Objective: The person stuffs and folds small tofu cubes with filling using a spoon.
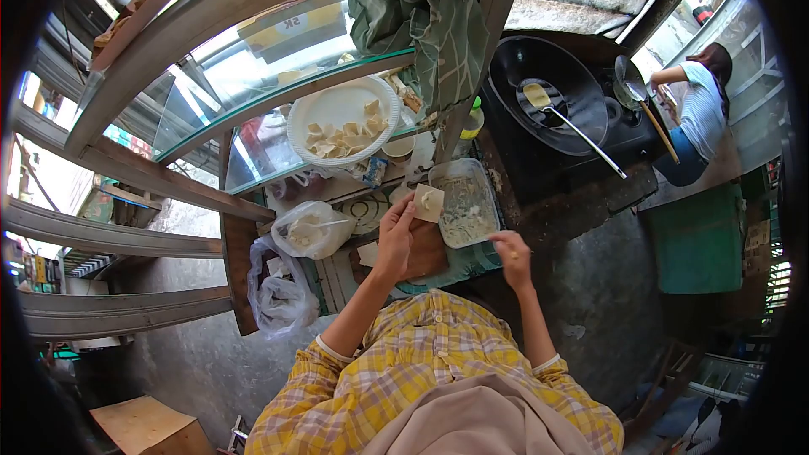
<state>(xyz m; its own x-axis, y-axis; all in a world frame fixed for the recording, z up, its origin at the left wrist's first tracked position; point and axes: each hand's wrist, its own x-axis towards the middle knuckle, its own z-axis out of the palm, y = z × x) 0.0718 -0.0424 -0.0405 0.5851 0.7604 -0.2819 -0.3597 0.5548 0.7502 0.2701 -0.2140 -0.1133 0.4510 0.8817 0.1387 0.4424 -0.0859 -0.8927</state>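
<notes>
My left hand (396, 234) pinches a square dumpling wrapper (429, 202) by its edge, with a small dab of pale filling on it. Just right of the wrapper is a clear plastic container (464, 234), its inside smeared with pale filling. At the container's lower right corner my right hand (512, 258) is closed, fingers curled together; whether anything is between them is hidden. A wooden board (425, 254) lies below the wrapper, and another pale wrapper (368, 254) rests near my left wrist. Folded dumplings (345, 139) fill part of a white round tray (308, 114) farther back.
A black wok (539, 55) with a long-handled spatula (581, 139) sits on the stove at right, beside a strainer (628, 84). Plastic bags (310, 229) stand at left, under a glass cabinet shelf (278, 93). Another person (701, 109) is at far right.
</notes>
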